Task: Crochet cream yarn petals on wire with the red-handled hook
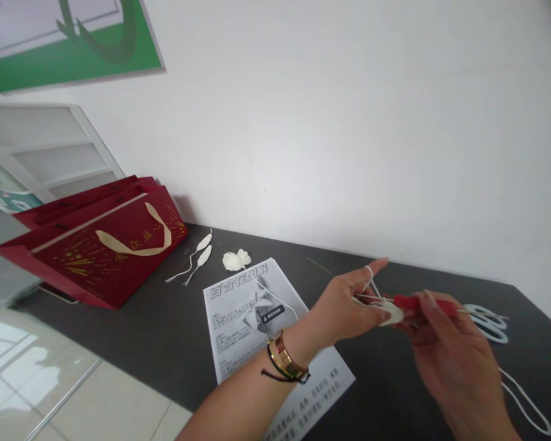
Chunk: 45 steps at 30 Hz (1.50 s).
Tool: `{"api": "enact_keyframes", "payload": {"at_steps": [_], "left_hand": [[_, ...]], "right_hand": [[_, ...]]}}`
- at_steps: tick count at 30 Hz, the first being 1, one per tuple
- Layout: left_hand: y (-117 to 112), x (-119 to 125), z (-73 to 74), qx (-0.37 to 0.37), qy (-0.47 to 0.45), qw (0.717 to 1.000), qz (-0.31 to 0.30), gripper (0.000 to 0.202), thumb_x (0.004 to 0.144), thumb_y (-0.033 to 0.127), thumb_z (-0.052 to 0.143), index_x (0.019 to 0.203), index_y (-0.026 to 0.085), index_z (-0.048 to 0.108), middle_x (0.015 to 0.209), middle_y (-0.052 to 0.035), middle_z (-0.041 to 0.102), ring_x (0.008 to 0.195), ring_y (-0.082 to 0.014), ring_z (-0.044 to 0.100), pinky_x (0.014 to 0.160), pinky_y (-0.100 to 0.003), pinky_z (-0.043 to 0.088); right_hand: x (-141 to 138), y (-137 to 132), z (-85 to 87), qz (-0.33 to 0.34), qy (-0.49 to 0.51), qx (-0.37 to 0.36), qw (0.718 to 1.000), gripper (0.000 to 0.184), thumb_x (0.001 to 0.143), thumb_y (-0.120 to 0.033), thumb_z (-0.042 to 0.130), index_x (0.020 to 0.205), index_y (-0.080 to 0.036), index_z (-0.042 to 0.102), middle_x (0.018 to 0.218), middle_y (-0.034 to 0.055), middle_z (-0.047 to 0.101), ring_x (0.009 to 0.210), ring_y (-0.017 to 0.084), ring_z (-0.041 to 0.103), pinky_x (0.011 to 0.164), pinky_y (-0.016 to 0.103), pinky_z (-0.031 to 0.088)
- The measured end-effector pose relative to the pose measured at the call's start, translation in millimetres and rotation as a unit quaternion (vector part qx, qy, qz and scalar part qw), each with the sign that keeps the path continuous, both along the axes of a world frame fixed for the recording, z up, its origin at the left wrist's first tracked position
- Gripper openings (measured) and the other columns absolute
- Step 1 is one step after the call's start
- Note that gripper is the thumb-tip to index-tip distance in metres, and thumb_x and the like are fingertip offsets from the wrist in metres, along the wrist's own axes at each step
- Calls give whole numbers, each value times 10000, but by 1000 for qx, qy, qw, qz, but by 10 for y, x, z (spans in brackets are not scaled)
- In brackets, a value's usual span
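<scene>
My left hand (356, 306) pinches a small white crochet piece (392, 313) between thumb and fingers. White yarn (371, 278) is looped round its raised index finger. Closed round the red handle of a crochet hook (406, 302) is my right hand (454, 349), close against the left fingertips. The hook's thin metal shaft points left, at the crochet piece; its tip is too small to make out. Beneath my left forearm lies a printed pattern sheet (239, 306). From a white yarn bundle (236, 260) behind it, a strand runs across the paper toward my left hand.
Two white crocheted petals (204, 255) with yarn tails lie left of the yarn bundle. A red paper gift bag (101, 245) stands at the table's left end. Light-blue scissors (489, 324) and a white yarn loop (528, 410) lie at the right. A white wall (349, 122) rises behind the dark table.
</scene>
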State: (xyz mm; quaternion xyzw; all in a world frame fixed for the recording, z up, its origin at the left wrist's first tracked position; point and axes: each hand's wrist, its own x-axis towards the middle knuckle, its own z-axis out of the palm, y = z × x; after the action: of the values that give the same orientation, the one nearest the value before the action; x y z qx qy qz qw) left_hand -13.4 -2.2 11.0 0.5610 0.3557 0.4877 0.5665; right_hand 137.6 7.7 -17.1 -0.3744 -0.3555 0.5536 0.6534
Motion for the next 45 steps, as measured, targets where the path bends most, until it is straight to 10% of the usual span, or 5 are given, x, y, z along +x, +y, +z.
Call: {"api": "enact_keyframes", "payload": {"at_steps": [33, 45], "left_hand": [[115, 42, -152, -43, -11, 997, 55, 654, 672, 242, 684, 1293, 145, 505, 603, 51, 453, 520, -70, 369, 526, -219, 304], [74, 136, -137, -115, -182, 972, 91, 609, 612, 165, 726, 1192, 69, 567, 612, 27, 560, 598, -92, 482, 664, -249, 379]], "right_hand": [[-43, 22, -96, -6, -17, -2, 1000, 170, 587, -176, 802, 723, -165, 700, 703, 22, 692, 618, 139, 654, 564, 225, 571], [-29, 23, -83, -13, 25, -3, 1000, 166, 595, -142, 798, 729, -163, 701, 704, 15, 699, 649, 124, 660, 593, 199, 579]]}}
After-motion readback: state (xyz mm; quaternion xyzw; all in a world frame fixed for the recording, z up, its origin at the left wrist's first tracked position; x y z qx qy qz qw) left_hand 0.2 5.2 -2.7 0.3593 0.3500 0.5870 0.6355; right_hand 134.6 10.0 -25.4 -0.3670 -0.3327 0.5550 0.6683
